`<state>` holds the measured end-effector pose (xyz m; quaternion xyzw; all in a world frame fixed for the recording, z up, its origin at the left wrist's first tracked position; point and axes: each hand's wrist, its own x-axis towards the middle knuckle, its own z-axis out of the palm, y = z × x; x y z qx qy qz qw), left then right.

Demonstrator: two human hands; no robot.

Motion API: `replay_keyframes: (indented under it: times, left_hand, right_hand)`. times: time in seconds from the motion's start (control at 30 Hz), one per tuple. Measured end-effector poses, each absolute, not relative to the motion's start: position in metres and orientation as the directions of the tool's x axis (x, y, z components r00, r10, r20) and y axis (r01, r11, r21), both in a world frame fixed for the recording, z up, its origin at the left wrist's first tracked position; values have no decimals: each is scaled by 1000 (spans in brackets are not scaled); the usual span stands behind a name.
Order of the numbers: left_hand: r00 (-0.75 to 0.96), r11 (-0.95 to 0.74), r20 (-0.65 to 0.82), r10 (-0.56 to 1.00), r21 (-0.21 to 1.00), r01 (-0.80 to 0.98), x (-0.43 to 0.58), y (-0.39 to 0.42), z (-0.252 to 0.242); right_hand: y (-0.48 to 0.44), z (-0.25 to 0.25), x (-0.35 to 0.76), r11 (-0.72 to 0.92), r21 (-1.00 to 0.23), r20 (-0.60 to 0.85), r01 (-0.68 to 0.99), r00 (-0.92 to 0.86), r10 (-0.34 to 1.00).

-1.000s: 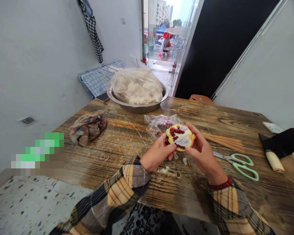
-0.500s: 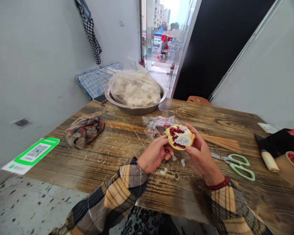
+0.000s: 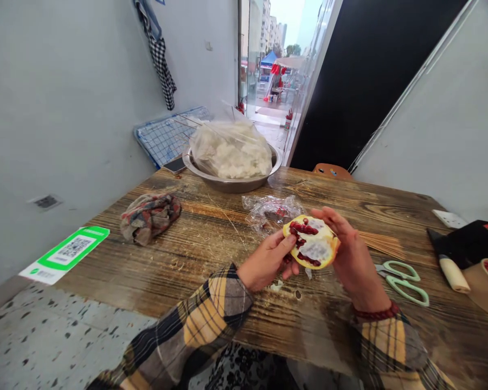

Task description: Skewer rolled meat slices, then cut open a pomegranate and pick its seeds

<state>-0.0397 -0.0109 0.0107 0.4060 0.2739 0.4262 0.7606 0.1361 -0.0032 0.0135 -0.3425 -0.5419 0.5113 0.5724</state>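
Note:
A pomegranate half (image 3: 318, 245) with yellow rind is held above the table, its cut face toward me. Dark red seeds line its left and lower parts, and pale pith with emptied hollows shows elsewhere. My left hand (image 3: 268, 259) grips its left side, the thumb pressed on the seeds and the fingers curled below, with a few red seeds by them. Around the right edge is my right hand (image 3: 353, 257), its palm against the rind and its fingers behind; its thumb is hard to see. Bits of pale membrane (image 3: 276, 285) lie on the tabletop below.
Crumpled clear plastic (image 3: 273, 210) lies behind the fruit, wooden skewers (image 3: 382, 244) and green-handled scissors (image 3: 406, 279) to the right. Farther right are a knife (image 3: 453, 273) and a paper bowl (image 3: 482, 287) of seeds. A metal basin (image 3: 231, 185) and a cloth (image 3: 150, 216) stand left.
The pomegranate half has come nearer and tilted. My left thumb has moved onto its seeds. My right fingers have straightened behind the rind. The view has shifted slightly left.

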Motion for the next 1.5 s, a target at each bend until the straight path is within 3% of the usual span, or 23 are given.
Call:
replay_keyframes:
  times: [0.1, 0.17, 0.33, 0.5, 0.63, 0.73, 0.9, 1.03, 1.2, 1.33, 1.5]
  left_hand:
    - [597, 433, -117, 794, 797, -420, -36, -17, 6]
    - [684, 530, -151, 714, 755, -387, -35, -20, 3]
    - [748, 603, -157, 645, 705, -372, -37, -21, 4]
    - [777, 597, -157, 609, 736, -319, -39, -23, 8]
    - [782, 607, -167, 600, 732, -309, -39, -24, 6]
    - [747, 606, -193, 636, 724, -330, -38, -22, 3]
    - [682, 579, -180, 709, 699, -418, -36, -16, 2]
    - [550, 487, -160, 819, 701, -521, -36, -9, 3]
    - [379, 415, -221, 899, 709, -570, -39, 0, 5]
    - [376, 433, -255, 891, 724, -536, -42, 5, 6]
    - [356, 383, -200, 913, 719, -580, -48, 10, 14]
  right_hand:
    - [-1, 18, 136, 268, -951, 262, -153, 59, 963]
    - [1, 25, 134, 215, -969, 211, -122, 44, 976]
    - [17, 48, 129, 62, -998, 67, -28, -270, 961]
    - [45, 49, 114, 139, -964, 5, 228, -503, 865]
    - [63, 37, 99, 248, -923, 107, 293, -424, 899]
    - [64, 33, 100, 231, -931, 149, 283, -285, 947]
    - [41, 26, 126, 141, -987, 130, 74, -135, 982]
    - [19, 7, 141, 53, -986, 95, -156, -275, 957]
    - [10, -10, 133, 96, -974, 168, -206, -364, 916]
    - [12, -12, 123, 91, -957, 160, -276, -240, 957]
    - [15, -6, 129, -28, -862, 69, -506, -173, 982]
